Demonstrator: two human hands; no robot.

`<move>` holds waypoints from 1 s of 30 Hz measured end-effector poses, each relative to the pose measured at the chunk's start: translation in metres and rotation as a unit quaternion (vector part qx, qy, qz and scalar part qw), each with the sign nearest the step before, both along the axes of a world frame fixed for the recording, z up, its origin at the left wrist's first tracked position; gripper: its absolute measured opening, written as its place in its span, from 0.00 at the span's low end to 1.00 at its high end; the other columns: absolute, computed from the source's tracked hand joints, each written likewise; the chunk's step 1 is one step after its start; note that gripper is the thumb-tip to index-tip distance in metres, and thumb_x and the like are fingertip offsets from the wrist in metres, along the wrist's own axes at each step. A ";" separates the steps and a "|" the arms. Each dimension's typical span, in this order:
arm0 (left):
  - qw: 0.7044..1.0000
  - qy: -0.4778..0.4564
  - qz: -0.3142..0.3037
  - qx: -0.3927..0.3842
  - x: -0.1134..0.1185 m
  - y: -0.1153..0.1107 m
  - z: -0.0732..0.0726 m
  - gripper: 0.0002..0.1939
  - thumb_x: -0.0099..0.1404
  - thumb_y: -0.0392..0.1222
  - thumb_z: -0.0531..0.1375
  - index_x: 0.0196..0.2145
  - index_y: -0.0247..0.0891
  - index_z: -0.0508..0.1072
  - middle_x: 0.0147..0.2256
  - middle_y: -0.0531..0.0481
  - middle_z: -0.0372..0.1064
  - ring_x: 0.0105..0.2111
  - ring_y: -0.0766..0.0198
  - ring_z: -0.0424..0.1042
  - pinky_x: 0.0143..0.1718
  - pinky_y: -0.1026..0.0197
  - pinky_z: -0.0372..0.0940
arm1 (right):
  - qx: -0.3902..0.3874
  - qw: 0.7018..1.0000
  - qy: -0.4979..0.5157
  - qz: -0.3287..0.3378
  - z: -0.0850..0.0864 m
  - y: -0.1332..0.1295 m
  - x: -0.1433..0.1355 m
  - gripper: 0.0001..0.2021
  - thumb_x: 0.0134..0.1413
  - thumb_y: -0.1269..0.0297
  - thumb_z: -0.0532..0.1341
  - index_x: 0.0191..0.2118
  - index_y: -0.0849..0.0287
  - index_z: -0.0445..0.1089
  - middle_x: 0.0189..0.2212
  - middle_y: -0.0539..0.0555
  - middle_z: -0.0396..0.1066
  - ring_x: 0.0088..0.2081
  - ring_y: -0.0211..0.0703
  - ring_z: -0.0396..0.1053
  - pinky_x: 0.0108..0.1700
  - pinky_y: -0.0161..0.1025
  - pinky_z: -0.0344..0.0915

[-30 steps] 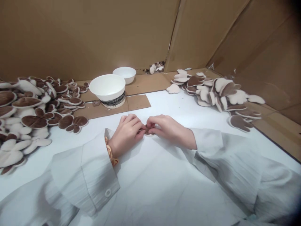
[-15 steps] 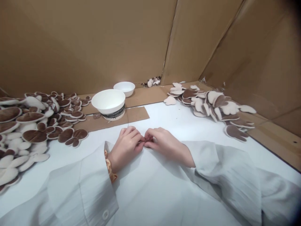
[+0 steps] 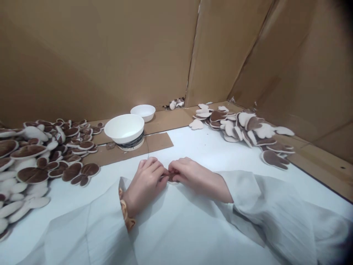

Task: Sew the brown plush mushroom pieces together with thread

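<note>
Brown and cream plush pieces lie in a deep heap (image 3: pixel 32 175) along the left side, many rounded and lobed, overlapping one another from the near edge towards the far cardboard wall (image 3: pixel 110 59). Right of the heap, a small dull lump (image 3: pixel 110 146) sits just beside a large white bowl (image 3: pixel 124 127) with dark strands wound around its lower part (one thin strand (image 3: pixel 148 148) trails from it towards the near side). A smaller white bowl (image 3: pixel 143 112) stands just behind it, to the far right. Under the large bowl is a flat cardboard strip (image 3: pixel 158 143).

Nearer, the left hand (image 3: pixel 147 180), with an orange ruffled band (image 3: pixel 127 213) at its wrist, has its fingers curled and pinches a small brown piece (image 3: pixel 173 178). This piece lies in the middle, between both hands and mostly hidden by them. From its right, the right hand (image 3: pixel 194 176) pinches it too, thumb and fingers bent inward.

At the far right, a second pile (image 3: pixel 248 129) of cream and brown flat shapes spreads over the white tabletop (image 3: pixel 226 158) and the cardboard edge.
</note>
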State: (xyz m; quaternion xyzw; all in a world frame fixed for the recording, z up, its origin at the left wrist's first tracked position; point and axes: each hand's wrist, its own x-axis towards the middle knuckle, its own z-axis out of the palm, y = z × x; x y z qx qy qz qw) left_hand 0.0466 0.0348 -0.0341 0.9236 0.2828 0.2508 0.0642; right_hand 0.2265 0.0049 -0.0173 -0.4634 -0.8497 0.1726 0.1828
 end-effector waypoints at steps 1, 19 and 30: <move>1.000 0.000 0.000 -0.003 0.000 0.000 0.000 0.05 0.61 0.35 0.54 0.29 0.37 0.69 0.29 0.52 0.69 0.37 0.61 0.60 0.39 0.57 0.53 | 0.001 1.000 0.002 0.003 0.000 0.000 0.000 0.05 0.52 0.75 0.54 0.28 0.60 0.59 0.24 0.48 0.62 0.27 0.35 0.57 0.30 0.32 0.52; 0.999 0.006 -0.004 -0.037 -0.001 0.003 0.001 0.03 0.59 0.35 0.56 0.30 0.38 0.70 0.29 0.52 0.69 0.38 0.61 0.61 0.39 0.57 0.54 | -0.023 0.999 0.037 -0.031 -0.002 -0.003 0.003 0.03 0.53 0.72 0.55 0.30 0.59 0.61 0.27 0.50 0.65 0.31 0.37 0.62 0.33 0.33 0.59; 0.999 0.002 -0.006 -0.035 0.000 0.003 0.000 0.04 0.59 0.34 0.55 0.30 0.38 0.70 0.30 0.53 0.69 0.37 0.62 0.61 0.39 0.58 0.54 | -0.026 0.969 0.213 -0.124 0.013 -0.006 0.007 0.04 0.54 0.70 0.54 0.32 0.60 0.66 0.30 0.50 0.69 0.34 0.35 0.66 0.38 0.33 0.62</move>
